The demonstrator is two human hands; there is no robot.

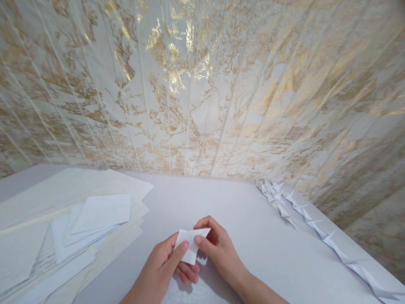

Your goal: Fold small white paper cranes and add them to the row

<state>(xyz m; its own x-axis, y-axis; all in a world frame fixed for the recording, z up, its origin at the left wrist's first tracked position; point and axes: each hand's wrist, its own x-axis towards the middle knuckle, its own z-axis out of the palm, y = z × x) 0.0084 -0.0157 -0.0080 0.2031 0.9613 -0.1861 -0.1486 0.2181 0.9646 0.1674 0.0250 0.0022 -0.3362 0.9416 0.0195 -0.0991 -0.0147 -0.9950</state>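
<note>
A small folded piece of white paper (190, 244) is held just above the white table (240, 219), near its front edge. My left hand (166, 264) pinches its lower left side, thumb on top and fingers curled underneath. My right hand (218, 247) pinches its right side between thumb and forefinger. Both hands are closed on the paper.
A loose pile of white paper sheets (76, 223) covers the left of the table. Two rows of folded white paper pieces (303, 213) run along the right edge. A cream and gold patterned wall (202, 84) stands right behind the table.
</note>
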